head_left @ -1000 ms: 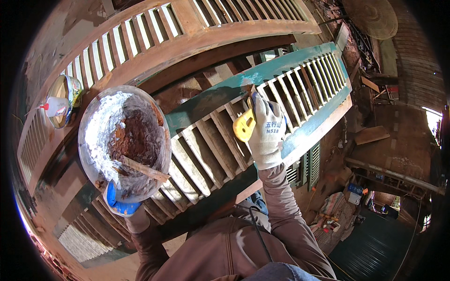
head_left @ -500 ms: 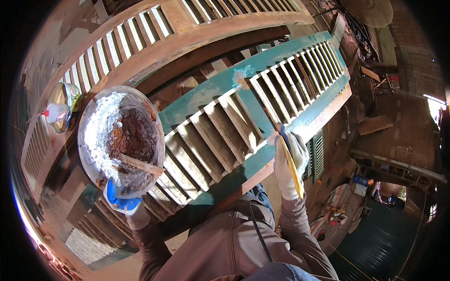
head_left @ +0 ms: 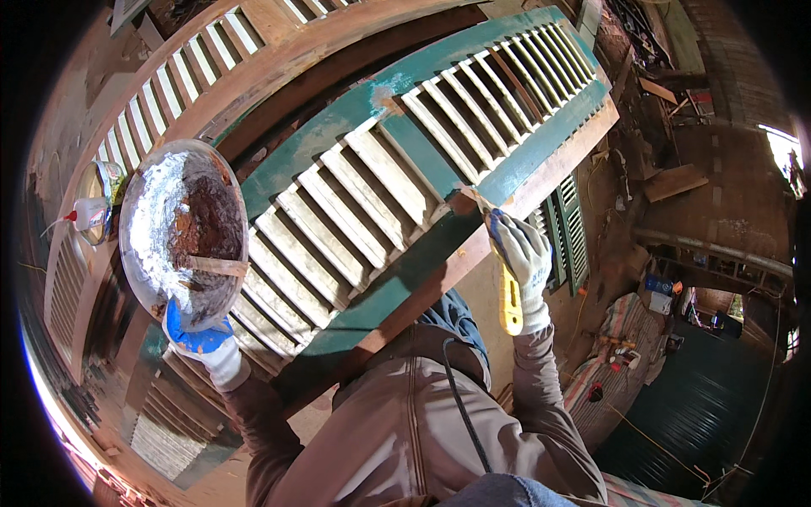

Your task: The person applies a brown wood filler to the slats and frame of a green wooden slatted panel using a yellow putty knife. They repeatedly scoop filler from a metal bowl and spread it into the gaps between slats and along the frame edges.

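Note:
My left hand (head_left: 207, 348), in a white glove with blue coating, grips the lower rim of a round metal bowl (head_left: 150, 224). Reddish-brown putty (head_left: 213, 221) lies inside, and a flat wooden stick (head_left: 217, 266) rests across the bowl's edge. In my gloved right hand (head_left: 525, 258) is a putty knife (head_left: 510, 304) with a yellow handle. Its blade tip reaches the near rail of a green louvred shutter (head_left: 422, 155), at a reddish-brown patch beside the crosspiece. The slats are pale and worn. Whether the blade presses on the wood is hard to make out.
Beyond the green shutter lies a bare brown louvred shutter (head_left: 279, 63). A white bottle with a red nozzle (head_left: 88, 213) and an open can (head_left: 103, 182) stand at far left. Another green shutter (head_left: 573, 221) is at right, near a striped sheet (head_left: 621, 338) and scrap boards (head_left: 674, 183).
The shutters and bowl appear shifted left and upward in view. My right hand has turned, so the putty knife's yellow handle now points down from my palm, its blade near the rail.

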`<state>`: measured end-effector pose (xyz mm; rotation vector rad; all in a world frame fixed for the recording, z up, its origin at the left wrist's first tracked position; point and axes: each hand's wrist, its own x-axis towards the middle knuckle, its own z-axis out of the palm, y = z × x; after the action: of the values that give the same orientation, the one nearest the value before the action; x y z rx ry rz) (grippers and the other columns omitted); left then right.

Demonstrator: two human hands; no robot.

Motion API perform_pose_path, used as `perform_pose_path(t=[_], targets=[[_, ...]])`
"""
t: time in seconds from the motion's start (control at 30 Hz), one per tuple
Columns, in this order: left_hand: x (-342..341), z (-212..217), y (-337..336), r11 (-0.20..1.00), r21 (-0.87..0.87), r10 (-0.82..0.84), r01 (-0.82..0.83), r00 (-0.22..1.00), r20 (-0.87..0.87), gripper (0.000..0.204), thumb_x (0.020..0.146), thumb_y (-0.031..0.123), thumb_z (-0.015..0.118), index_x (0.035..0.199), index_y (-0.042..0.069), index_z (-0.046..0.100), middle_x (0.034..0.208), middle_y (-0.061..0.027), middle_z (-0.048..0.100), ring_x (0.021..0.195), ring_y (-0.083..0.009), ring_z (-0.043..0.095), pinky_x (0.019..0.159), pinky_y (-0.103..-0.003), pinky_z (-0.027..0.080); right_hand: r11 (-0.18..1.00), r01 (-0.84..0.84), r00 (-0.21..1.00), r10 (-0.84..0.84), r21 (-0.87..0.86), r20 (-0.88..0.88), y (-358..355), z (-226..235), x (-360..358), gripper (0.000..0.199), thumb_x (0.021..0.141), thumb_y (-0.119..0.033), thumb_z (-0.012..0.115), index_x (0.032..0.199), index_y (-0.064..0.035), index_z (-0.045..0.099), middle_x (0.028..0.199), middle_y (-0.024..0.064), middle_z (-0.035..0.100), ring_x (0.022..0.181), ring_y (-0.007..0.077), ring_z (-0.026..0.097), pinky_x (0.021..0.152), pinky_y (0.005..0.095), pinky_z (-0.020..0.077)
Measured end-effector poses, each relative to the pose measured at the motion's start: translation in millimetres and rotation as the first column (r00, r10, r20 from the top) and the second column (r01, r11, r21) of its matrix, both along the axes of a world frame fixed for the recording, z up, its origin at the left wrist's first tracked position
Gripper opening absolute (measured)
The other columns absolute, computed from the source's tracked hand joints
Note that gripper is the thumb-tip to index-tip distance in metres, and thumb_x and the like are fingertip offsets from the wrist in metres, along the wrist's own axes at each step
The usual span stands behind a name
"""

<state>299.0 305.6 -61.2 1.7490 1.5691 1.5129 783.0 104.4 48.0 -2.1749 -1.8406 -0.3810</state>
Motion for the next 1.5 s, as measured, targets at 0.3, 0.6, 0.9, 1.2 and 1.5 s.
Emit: perform_pose_path(t=[0.3, 0.6, 0.9, 1.2, 1.5], targets=[[13, 11, 2, 0.994, -0.03, -0.092, 0.107, 0.943, 0.32, 0.05, 0.085, -0.001, 0.078, 0.13, 0.004, 0.057, 0.127, -0.0136, 0.063, 0.108, -0.0262, 0.066, 0.095, -0.042, 0.058, 0.98, -0.097, 0.995, 0.102, -0.171, 0.02, 13, -14, -2, 0.036, 0.082, -0.021, 0.072, 0.117, -0.0164, 0.073, 0.121, 0.0013, 0.073, 0.11, 0.0207, 0.067, 0.087, 0.0395, 0.0515], [-30, 50, -67, 0.961, 0.02, -0.248, 0.274, 0.832, 0.497, 0.037, 0.093, 0.013, 0.071, 0.125, -0.001, 0.061, 0.121, -0.0177, 0.065, 0.097, -0.0291, 0.068, 0.083, -0.049, 0.062, 0.979, -0.202, 0.977, 0.199, -0.025, -0.078, 15, -1, 29, 0.04, 0.078, -0.014, 0.075, 0.117, -0.0116, 0.074, 0.103, 0.0053, 0.076, 0.098, 0.022, 0.072, 0.076, 0.0349, 0.0532], [-43, 112, -214, 0.918, -0.105, 0.308, -0.381, 0.523, 0.795, 0.035, 0.093, 0.027, 0.065, 0.125, 0.015, 0.063, 0.134, -0.012, 0.06, 0.125, -0.0365, 0.059, 0.095, -0.06, 0.058, 0.872, -0.478, 0.839, 0.419, -0.102, -0.347, 22, 12, 42, 0.034, 0.084, -0.002, 0.068, 0.118, -0.0028, 0.074, 0.112, 0.0126, 0.076, 0.101, 0.0299, 0.073, 0.088, 0.0427, 0.0574], [-11, 142, -386, 0.737, -0.273, 0.475, -0.618, 0.187, 0.86, 0.035, 0.09, 0.03, 0.059, 0.121, 0.013, 0.062, 0.129, -0.012, 0.062, 0.122, -0.0313, 0.062, 0.099, -0.055, 0.056, 0.818, -0.541, 0.803, 0.432, -0.197, -0.41, 18, 27, 47, 0.025, 0.096, -0.002, 0.064, 0.119, 0.0025, 0.072, 0.109, 0.0189, 0.074, 0.098, 0.0339, 0.071, 0.087, 0.0406, 0.0542], [22, 145, -474, 0.699, -0.384, 0.461, -0.603, -0.032, 0.887, 0.075, 0.08, 0.023, 0.059, 0.153, 0.014, 0.041, 0.149, -0.0177, 0.05, 0.136, -0.0409, 0.052, 0.105, -0.065, 0.051, 0.621, -0.784, 0.508, 0.653, 0.013, -0.562, 20, 19, -63, 0.029, 0.097, -0.004, 0.065, 0.124, 0.0013, 0.07, 0.119, 0.0198, 0.073, 0.109, 0.0323, 0.071, 0.095, 0.0417, 0.0557]])
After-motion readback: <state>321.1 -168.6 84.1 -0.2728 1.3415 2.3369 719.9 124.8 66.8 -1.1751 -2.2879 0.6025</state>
